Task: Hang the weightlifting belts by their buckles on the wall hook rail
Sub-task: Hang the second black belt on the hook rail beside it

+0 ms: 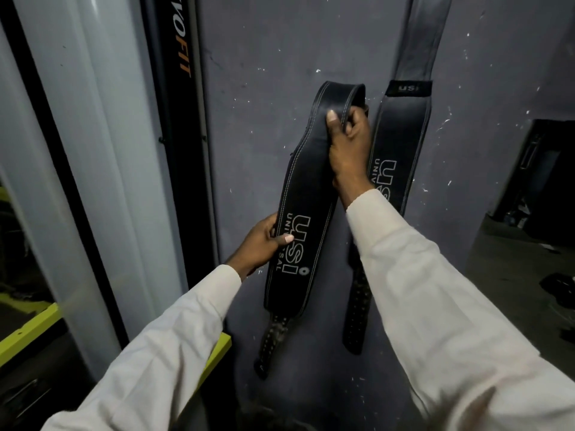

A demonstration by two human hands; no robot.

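Against the grey wall (264, 57), left hand (261, 244) and right hand (348, 144) curl fingers round a folded white-stitched black belt (301, 181).

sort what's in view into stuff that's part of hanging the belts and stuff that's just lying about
Part of the job: the held belt, gripped near its top fold by the right hand and lower down by the left hand; the hanging belt against the wall beside it.
Just there: the black upright with orange lettering; the yellow-green frame; dark items low on the right.

One head-worn wide-angle view — facing forward and slightly down, close to the grey wall (264, 42).
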